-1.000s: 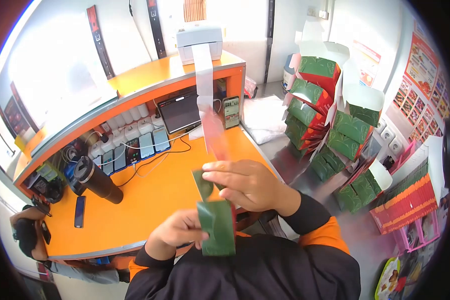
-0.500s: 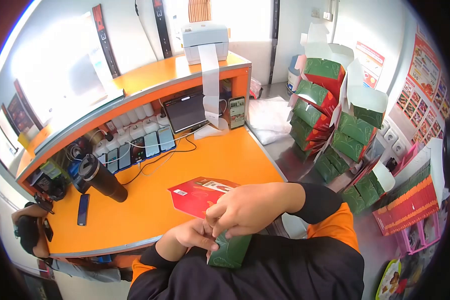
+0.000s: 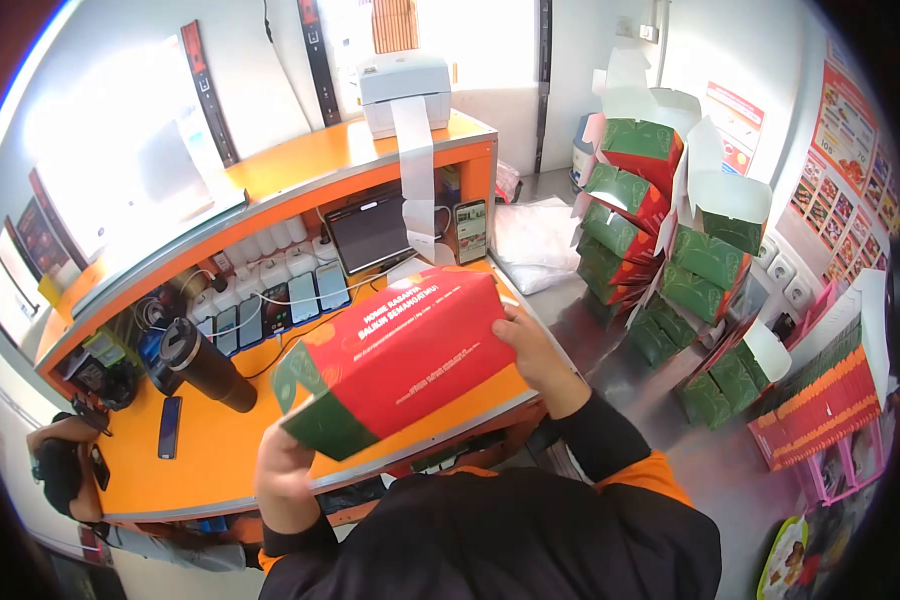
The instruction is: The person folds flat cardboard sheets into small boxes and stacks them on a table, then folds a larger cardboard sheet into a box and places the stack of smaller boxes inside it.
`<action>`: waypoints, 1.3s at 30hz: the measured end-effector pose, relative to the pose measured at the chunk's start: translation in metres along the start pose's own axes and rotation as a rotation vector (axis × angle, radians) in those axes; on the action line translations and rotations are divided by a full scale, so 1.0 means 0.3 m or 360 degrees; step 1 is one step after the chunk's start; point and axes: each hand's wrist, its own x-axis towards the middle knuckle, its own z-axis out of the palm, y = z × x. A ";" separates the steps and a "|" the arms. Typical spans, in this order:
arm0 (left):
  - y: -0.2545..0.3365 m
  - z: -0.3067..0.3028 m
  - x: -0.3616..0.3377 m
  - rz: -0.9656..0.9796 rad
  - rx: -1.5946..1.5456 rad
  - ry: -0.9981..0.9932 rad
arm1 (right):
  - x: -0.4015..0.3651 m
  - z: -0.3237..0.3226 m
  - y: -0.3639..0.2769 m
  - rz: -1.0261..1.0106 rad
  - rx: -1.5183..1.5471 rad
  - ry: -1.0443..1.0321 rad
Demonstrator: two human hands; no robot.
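A red and green cardboard food box (image 3: 420,345), printed with white lettering, is held at a tilt above the orange counter. My right hand (image 3: 535,350) grips its right end, thumb on the red face and the other fingers hidden behind. At the lower left corner, by the green end, is my left hand (image 3: 288,465). Its fingers are partly smeared by motion and partly hidden, so whether it grips the box or only touches it cannot be made out.
On the orange counter (image 3: 135,470) are a black tumbler (image 3: 207,365), a dark phone (image 3: 170,428) and several phones on cables. A label printer (image 3: 405,90) stands on the shelf above. Stacked green and red boxes (image 3: 620,230) and flat cartons (image 3: 820,405) are to the right. Another person (image 3: 65,460) is at far left.
The box has come up from against my body to above the counter, its long red face now showing. My right hand moved to its right end; my left hand shifted left, to the green end.
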 end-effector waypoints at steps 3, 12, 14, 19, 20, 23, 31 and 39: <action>-0.063 0.012 -0.020 -0.0225 0.0413 0.0680 | 0.021 0.054 0.078 -0.0127 -0.0352 0.0364; -0.244 0.089 0.141 -0.0115 -0.0461 0.1282 | -0.061 0.308 0.148 -0.1458 -0.2240 -0.0075; -0.244 0.090 0.150 -0.0110 -0.0516 0.1285 | -0.040 0.308 0.146 -0.1716 -0.2104 -0.0030; -0.205 0.009 0.143 0.0020 -0.0504 0.1175 | -0.014 0.229 0.059 -0.1760 -0.1576 -0.0548; -0.200 -0.003 0.140 0.0048 -0.0456 0.1153 | -0.018 0.232 0.037 -0.1633 -0.1361 -0.0368; -0.182 0.069 0.175 0.0161 -0.0521 0.1145 | -0.061 0.280 -0.067 -0.1304 -0.1109 -0.0098; -0.171 0.113 0.219 0.0124 -0.0860 0.0629 | -0.045 0.333 -0.114 -0.2112 -0.1848 -0.0392; -0.230 0.202 0.170 -0.0054 -0.0747 0.0374 | -0.052 0.295 -0.111 -0.1703 -0.1640 -0.0256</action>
